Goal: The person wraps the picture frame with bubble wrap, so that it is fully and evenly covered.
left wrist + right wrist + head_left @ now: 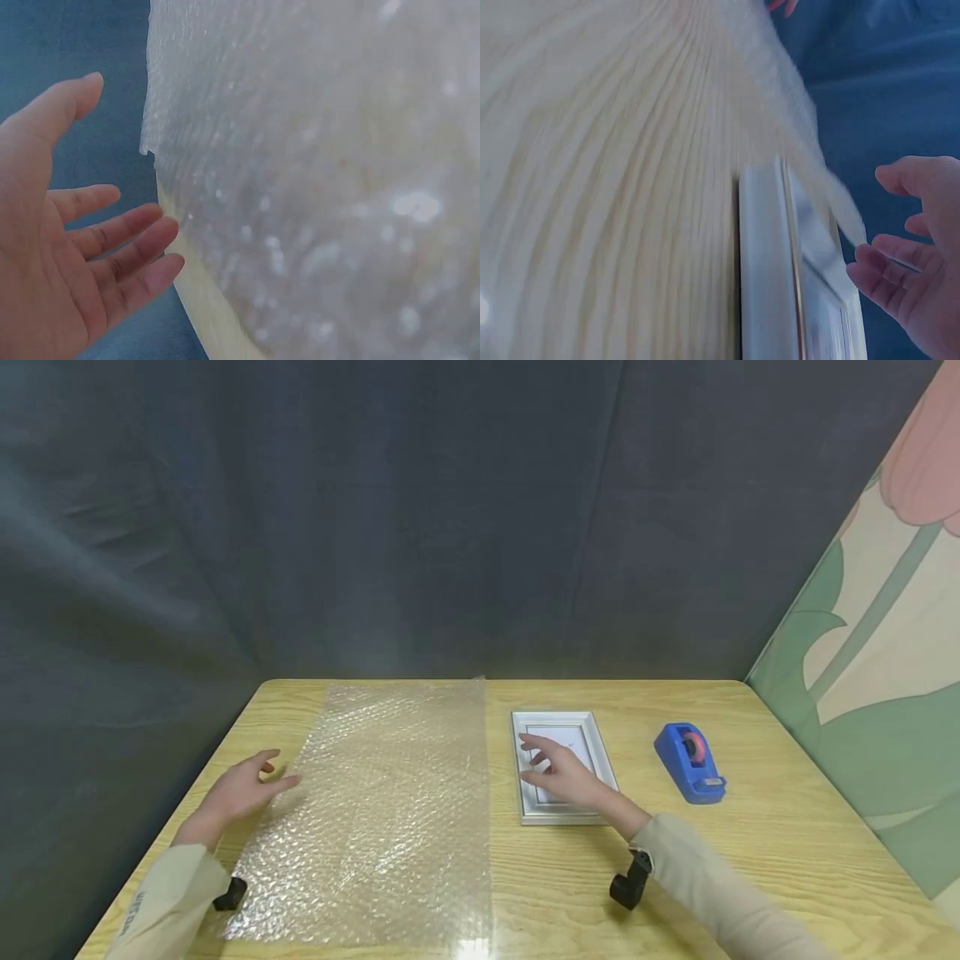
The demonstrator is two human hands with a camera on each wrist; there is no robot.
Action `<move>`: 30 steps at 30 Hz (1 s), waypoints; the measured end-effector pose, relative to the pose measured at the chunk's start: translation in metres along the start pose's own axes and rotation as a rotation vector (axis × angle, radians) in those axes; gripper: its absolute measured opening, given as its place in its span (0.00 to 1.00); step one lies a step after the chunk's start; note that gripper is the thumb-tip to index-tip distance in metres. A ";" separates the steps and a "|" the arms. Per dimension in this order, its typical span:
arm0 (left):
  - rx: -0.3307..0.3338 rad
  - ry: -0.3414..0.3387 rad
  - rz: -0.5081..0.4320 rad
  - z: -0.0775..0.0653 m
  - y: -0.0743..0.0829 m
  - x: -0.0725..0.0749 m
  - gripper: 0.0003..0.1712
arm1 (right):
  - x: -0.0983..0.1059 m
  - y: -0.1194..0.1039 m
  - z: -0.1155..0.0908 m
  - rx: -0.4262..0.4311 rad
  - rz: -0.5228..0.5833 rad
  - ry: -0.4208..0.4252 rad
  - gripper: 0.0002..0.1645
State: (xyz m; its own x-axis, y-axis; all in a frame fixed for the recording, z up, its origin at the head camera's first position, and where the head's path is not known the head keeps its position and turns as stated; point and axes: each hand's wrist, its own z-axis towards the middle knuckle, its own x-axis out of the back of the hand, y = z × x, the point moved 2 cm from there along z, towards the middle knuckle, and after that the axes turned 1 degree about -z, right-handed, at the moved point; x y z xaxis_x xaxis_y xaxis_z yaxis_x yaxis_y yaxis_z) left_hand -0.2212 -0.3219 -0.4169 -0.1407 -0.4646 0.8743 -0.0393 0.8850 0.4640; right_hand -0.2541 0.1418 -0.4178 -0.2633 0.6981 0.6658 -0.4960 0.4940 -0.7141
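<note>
A sheet of clear bubble wrap (390,810) lies flat over the left half of the wooden table. My left hand (242,789) hovers by its left edge, fingers spread and relaxed; in the left wrist view the palm (45,262) holds nothing. To the right of the sheet a silver picture frame (558,814) lies face up. Above it is my right hand (566,777), fingers loosely bent with a gap between thumb and fingers. The right wrist view shows the frame's border (765,262) beside that hand (922,262), which grips nothing.
A blue tape dispenser (686,768) with a pink-red roll stands on the right part of the wooden table (757,852). A dark curtain (450,527) hangs behind the table's far edge, and a flower-patterned panel (885,693) borders it on the right.
</note>
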 end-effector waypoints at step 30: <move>-0.187 0.007 -0.154 0.002 -0.009 -0.018 0.32 | -0.071 -0.019 0.030 -0.260 0.229 0.034 0.45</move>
State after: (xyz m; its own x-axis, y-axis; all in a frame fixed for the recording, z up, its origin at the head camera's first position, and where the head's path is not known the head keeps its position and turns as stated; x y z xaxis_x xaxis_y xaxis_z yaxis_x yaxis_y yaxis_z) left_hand -0.2206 -0.3218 -0.4368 -0.1403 -0.5947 0.7916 0.1241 0.7827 0.6100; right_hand -0.2510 0.0670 -0.4448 -0.3134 0.8209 0.4775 -0.1985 0.4351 -0.8783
